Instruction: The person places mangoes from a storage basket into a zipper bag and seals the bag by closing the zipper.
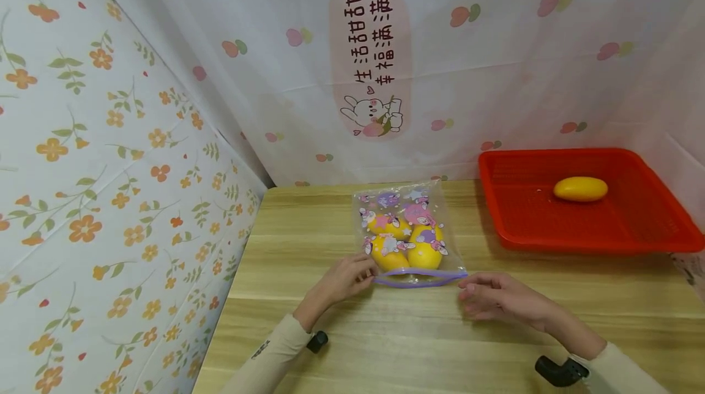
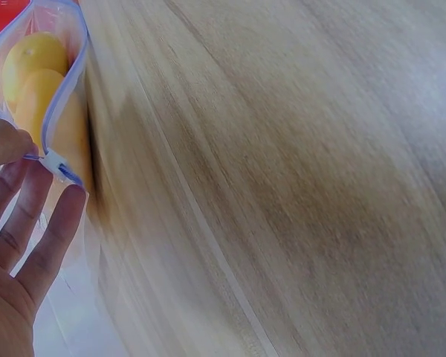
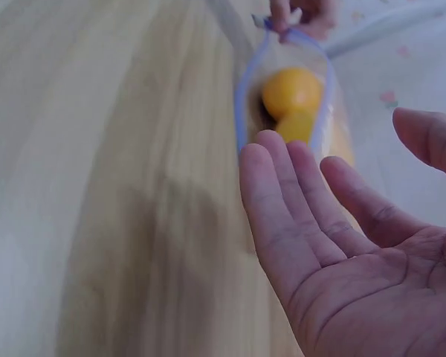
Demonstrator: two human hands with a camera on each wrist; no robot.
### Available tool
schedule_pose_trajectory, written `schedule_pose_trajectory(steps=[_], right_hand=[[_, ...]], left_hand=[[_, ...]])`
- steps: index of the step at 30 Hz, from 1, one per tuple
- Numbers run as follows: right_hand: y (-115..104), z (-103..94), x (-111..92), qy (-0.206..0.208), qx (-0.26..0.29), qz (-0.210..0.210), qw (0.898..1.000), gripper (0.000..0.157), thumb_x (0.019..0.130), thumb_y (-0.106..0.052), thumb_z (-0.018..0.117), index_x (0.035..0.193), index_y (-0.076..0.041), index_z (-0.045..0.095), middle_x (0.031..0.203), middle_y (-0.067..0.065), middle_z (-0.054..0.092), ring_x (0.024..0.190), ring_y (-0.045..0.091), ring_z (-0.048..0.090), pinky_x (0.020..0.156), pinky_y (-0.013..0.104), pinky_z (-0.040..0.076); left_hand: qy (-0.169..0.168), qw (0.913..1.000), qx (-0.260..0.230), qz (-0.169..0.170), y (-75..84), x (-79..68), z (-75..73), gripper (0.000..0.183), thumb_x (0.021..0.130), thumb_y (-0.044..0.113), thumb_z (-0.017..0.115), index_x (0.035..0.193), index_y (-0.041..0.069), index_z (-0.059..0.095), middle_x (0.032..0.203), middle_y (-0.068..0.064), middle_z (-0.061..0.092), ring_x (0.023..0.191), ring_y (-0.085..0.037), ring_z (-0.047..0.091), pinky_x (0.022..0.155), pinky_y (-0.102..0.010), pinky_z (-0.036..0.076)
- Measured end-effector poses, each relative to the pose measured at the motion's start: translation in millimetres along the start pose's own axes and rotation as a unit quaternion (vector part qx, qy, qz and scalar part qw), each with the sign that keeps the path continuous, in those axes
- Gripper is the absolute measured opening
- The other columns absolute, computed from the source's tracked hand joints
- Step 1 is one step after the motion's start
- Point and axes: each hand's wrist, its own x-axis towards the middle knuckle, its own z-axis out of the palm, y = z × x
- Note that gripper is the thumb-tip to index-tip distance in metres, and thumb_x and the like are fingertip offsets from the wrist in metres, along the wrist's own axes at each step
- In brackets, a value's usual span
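A clear printed zip bag (image 1: pixel 398 197) lies on the table with three yellow mangoes (image 1: pixel 425 254) inside. Its purple-edged mouth (image 1: pixel 421 284) faces the person and gapes, as both wrist views show. At the mouth's left corner, by the white slider (image 2: pixel 56 161), my left hand (image 1: pixel 348 278) pinches the bag's edge between thumb and fingers. My right hand (image 1: pixel 509 301) is beside the right corner, fingers extended and palm bare in the right wrist view (image 3: pixel 357 253), with nothing held. Its fingertips come close to the purple edge.
A red plastic basket (image 1: pixel 551 238) stands at the back right, holding one more yellow mango (image 1: pixel 581 189). Printed cloth (image 1: pixel 264 33) hangs behind the wooden table (image 1: pixel 297 229), and flowered cloth (image 1: pixel 110 186) covers the left side.
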Motion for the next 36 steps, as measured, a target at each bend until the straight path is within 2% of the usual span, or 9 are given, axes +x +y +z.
schedule_pose_trajectory(steps=[4, 11, 18, 25, 31, 36], right_hand=[[-5, -10.8, -6, 0.014, -0.021, -0.008, 1.000, 0.046, 0.111, -0.020, 0.046, 0.140, 0.014, 0.043, 0.129, 0.028, 0.057, 0.119, 0.047, 0.058, 0.095, 0.057, 0.049], [-17, -22.0, -12, 0.026, -0.073, -0.033, 0.996, 0.050, 0.110, -0.018, 0.046, 0.142, 0.020, 0.035, 0.130, 0.030, 0.056, 0.118, 0.050, 0.057, 0.095, 0.059, 0.048], [-29, -27.7, -20, 0.054, -0.118, -0.040, 0.991, 0.046, 0.110, -0.017, 0.047, 0.141, 0.016, 0.040, 0.131, 0.031, 0.056, 0.116, 0.049, 0.059, 0.092, 0.058, 0.051], [-44, -32.8, -28, 0.091, -0.193, -0.071, 0.974, 0.045, 0.108, -0.015, 0.052, 0.140, 0.015, 0.043, 0.130, 0.031, 0.057, 0.109, 0.037, 0.065, 0.084, 0.046, 0.057], [-53, -40.6, -34, 0.132, -0.239, -0.068, 0.960, 0.046, 0.105, -0.019, 0.058, 0.139, 0.010, 0.047, 0.130, 0.030, 0.057, 0.107, 0.028, 0.066, 0.082, 0.038, 0.058], [-62, -45.6, -40, 0.144, -0.259, -0.069, 0.953, 0.046, 0.104, -0.018, 0.060, 0.139, 0.009, 0.048, 0.129, 0.027, 0.058, 0.104, 0.024, 0.067, 0.081, 0.035, 0.058]], left_hand=[[0.001, 1.0000, -0.004, 0.001, -0.6, -0.5, 0.2, 0.012, 0.094, 0.003, 0.072, 0.101, 0.010, 0.067, 0.100, 0.001, 0.065, 0.083, -0.008, 0.064, 0.071, -0.012, 0.049], [-0.004, 1.0000, -0.003, -0.005, -0.6, -0.8, 0.3, 0.011, 0.094, 0.004, 0.072, 0.101, 0.011, 0.067, 0.100, 0.001, 0.065, 0.084, -0.007, 0.064, 0.071, -0.012, 0.049], [-0.002, 1.0000, -0.006, -0.002, 2.3, 0.1, -1.6, 0.011, 0.094, 0.003, 0.072, 0.100, 0.010, 0.066, 0.100, 0.001, 0.065, 0.082, -0.008, 0.063, 0.071, -0.012, 0.049], [-0.007, 1.0000, 0.001, -0.006, 3.0, 1.1, -2.2, 0.011, 0.095, 0.004, 0.071, 0.101, 0.011, 0.066, 0.100, 0.001, 0.065, 0.082, -0.007, 0.063, 0.070, -0.011, 0.049], [-0.007, 0.9999, 0.006, -0.008, 3.1, 1.4, -2.2, 0.011, 0.095, 0.004, 0.071, 0.102, 0.011, 0.067, 0.100, 0.001, 0.065, 0.082, -0.007, 0.064, 0.070, -0.011, 0.049], [-0.005, 0.9999, 0.006, -0.008, 3.0, 1.3, -2.1, 0.012, 0.094, 0.004, 0.072, 0.101, 0.012, 0.067, 0.099, 0.001, 0.065, 0.081, -0.007, 0.064, 0.069, -0.011, 0.049]])
